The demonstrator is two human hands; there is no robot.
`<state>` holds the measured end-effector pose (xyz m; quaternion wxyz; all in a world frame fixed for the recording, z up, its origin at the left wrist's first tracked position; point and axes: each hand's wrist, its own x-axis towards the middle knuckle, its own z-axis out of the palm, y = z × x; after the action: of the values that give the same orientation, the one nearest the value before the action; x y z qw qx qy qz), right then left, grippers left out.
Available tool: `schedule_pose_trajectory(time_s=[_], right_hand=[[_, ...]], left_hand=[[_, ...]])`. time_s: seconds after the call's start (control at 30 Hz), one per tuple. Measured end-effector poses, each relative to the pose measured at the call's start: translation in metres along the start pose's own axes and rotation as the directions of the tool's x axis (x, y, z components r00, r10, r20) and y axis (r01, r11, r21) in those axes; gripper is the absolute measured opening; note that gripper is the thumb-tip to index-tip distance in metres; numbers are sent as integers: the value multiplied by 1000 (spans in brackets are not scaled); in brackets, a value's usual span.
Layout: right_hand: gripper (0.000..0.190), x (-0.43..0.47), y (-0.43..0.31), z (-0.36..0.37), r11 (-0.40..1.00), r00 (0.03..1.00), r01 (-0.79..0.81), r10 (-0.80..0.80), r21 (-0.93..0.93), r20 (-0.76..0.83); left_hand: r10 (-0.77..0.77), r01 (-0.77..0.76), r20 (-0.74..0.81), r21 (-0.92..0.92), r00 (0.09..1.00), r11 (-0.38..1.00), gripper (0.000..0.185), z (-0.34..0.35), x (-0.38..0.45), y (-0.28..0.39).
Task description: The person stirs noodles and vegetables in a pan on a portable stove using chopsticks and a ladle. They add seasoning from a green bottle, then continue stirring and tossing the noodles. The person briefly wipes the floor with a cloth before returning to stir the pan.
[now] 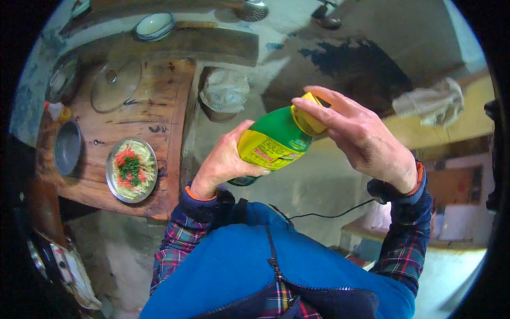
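Note:
A green plastic bottle point(275, 137) with a yellow label and a yellow cap is held tilted in front of my chest. My left hand point(229, 159) is wrapped around its lower body. The fingers of my right hand point(354, 135) grip the yellow cap point(305, 119) at the upper right end; whether the cap is loose I cannot tell. Over on the wooden table point(159, 91) to the left, a metal plate point(109, 187) bears pale shreds, orange-red shreds and chopped green herbs point(130, 169).
Beside the plate stands a grey bowl point(67, 147), with a small red-and-yellow container point(59, 111) behind it. A glass lid point(115, 87) lies farther back. A bin with a plastic liner point(225, 91) stands by the table. A cloth point(432, 101) hangs at right over a ledge.

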<state>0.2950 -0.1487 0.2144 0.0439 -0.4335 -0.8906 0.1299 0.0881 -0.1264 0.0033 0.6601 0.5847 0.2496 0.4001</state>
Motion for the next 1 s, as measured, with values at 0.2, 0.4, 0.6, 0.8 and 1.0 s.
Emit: schedule_pose_trajectory(time_s=[0.2, 0.4, 0.6, 0.8, 1.0], right_hand=[[51, 73, 77, -19, 983, 993, 104, -110, 152, 33], [42, 123, 114, -18, 993, 999, 14, -18, 121, 33], [71, 164, 156, -23, 995, 995, -91, 92, 36, -34], [55, 199, 209, -75, 862, 869, 473, -491, 183, 64], [59, 241, 242, -87, 796, 794, 605, -602, 10, -90]], left_hand=[[13, -9, -52, 64, 999, 998, 69, -37, 60, -1], [65, -27, -153, 241, 986, 970, 69, -59, 91, 6], [251, -59, -380, 449, 890, 891, 69, -56, 125, 3], [114, 3, -394, 283, 912, 959, 65, -66, 176, 16], [152, -37, -528, 223, 836, 974, 65, -65, 211, 26]])
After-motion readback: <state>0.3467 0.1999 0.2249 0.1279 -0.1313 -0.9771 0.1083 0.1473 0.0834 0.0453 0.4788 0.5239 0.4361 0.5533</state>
